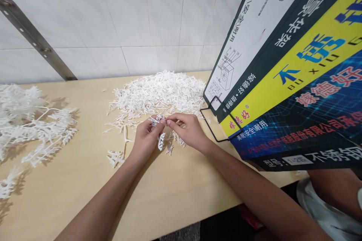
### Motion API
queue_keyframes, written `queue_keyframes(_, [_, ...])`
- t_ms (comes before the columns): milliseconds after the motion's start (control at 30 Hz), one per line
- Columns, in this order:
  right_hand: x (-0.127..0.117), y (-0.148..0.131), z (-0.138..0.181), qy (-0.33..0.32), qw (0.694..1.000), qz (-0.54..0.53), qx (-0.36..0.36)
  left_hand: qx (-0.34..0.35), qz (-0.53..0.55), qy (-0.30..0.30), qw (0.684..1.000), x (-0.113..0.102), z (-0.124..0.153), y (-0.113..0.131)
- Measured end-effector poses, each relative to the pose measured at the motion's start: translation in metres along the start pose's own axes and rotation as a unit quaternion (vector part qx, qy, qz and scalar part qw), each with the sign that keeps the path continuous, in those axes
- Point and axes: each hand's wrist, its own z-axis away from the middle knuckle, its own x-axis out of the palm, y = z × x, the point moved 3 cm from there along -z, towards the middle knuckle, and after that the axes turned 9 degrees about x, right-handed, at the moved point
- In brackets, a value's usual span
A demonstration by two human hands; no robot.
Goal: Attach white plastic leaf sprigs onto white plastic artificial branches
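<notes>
My left hand (pixel 148 133) is closed around a branching white plastic piece (pixel 154 121) with many small prongs. A studded white length (pixel 161 142) hangs just below its fingers, and whether it belongs to the same piece I cannot tell. My right hand (pixel 188 130) meets the left at the fingertips, its thumb and index finger pinched together; what lies between them is too small to make out. Just beyond both hands spreads a heap of small, thin white plastic pieces (pixel 164 92). A bare white sprue stem (pixel 126 135) lies left of my left hand.
Bunches of white plastic sprues (pixel 34 124) cover the table's left side. A large printed cardboard box (pixel 283 71) stands at the right, with a black wire frame (pixel 210 126) at its lower corner. A metal bracket (pixel 36 39) leans on the tiled wall. Another person's arm (pixel 336 188) shows at lower right.
</notes>
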Motion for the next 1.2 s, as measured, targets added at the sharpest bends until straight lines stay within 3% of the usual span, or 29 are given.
queue_keyframes(100, [-0.001, 0.005, -0.002, -0.026, 0.997, -0.054, 0.044, -0.037, 0.073, 0.012, 0.997, 0.002, 0.002, 0.000])
queue_keyframes(167, [0.002, 0.007, -0.002, -0.082, 0.984, -0.140, 0.078, -0.091, 0.165, -0.023, 0.982, 0.004, 0.003, 0.001])
queue_keyframes(267, [0.009, 0.005, 0.001, -0.180, 0.931, -0.297, 0.116, -0.148, 0.282, -0.089, 0.944, 0.006, 0.005, 0.004])
queue_keyframes(367, [0.009, 0.002, 0.000, -0.201, 0.893, -0.384, 0.123, -0.164, 0.342, -0.112, 0.918, 0.005, 0.006, 0.005])
queue_keyframes(433, [0.005, 0.001, -0.002, -0.179, 0.906, -0.366, 0.117, -0.162, 0.349, -0.106, 0.917, 0.006, 0.006, 0.003])
queue_keyframes(500, [0.001, 0.004, -0.004, -0.127, 0.941, -0.295, 0.110, -0.158, 0.336, -0.081, 0.925, 0.007, 0.006, 0.000])
queue_keyframes(600, [-0.004, 0.006, -0.004, -0.036, 0.983, -0.160, 0.081, -0.141, 0.295, -0.005, 0.945, 0.006, 0.003, -0.004])
queue_keyframes(733, [0.001, 0.000, 0.004, -0.031, 0.999, -0.024, 0.000, -0.123, 0.259, 0.065, 0.956, 0.002, 0.000, -0.005])
queue_keyframes(833, [0.004, -0.006, 0.008, -0.032, 0.998, 0.015, -0.048, -0.125, 0.266, 0.043, 0.955, 0.004, 0.000, -0.003])
queue_keyframes(933, [0.004, -0.006, 0.008, -0.064, 0.996, -0.059, -0.009, -0.159, 0.298, -0.020, 0.941, 0.006, 0.002, -0.003])
queue_keyframes(1000, [0.006, -0.004, 0.008, -0.133, 0.973, -0.179, 0.062, -0.184, 0.322, -0.074, 0.926, 0.006, 0.003, -0.004])
queue_keyframes(1100, [0.011, -0.003, 0.007, -0.231, 0.888, -0.372, 0.141, -0.191, 0.355, -0.153, 0.902, 0.005, 0.003, -0.003])
queue_keyframes(1167, [0.011, -0.004, 0.005, -0.239, 0.858, -0.428, 0.153, -0.187, 0.359, -0.168, 0.899, 0.006, 0.003, -0.002])
queue_keyframes(1200, [0.010, -0.002, 0.003, -0.218, 0.865, -0.426, 0.149, -0.189, 0.351, -0.159, 0.903, 0.007, 0.004, -0.001])
